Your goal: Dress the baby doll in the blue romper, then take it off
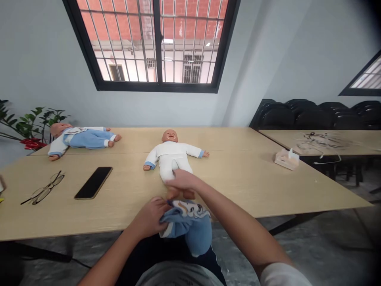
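Observation:
A baby doll [172, 153] in a white suit with blue cuffs lies on its back on the table, its feet toward me. My right hand [183, 180] is closed at the doll's lower leg, its thumb side over the white cloth; some fingertips are hidden. In my left hand [152, 216] is bunched blue doll clothing [198, 234] with a white printed panel. The garment hangs over the table's front edge, above my lap, just below the doll's bare feet.
Another doll [89, 138] in blue and white lies at the far left. Eyeglasses [44, 190] and a phone [94, 182] rest on the left of the table [238, 174]. A tissue box [287, 159] sits at the right; cables [324, 141] cover part of another table.

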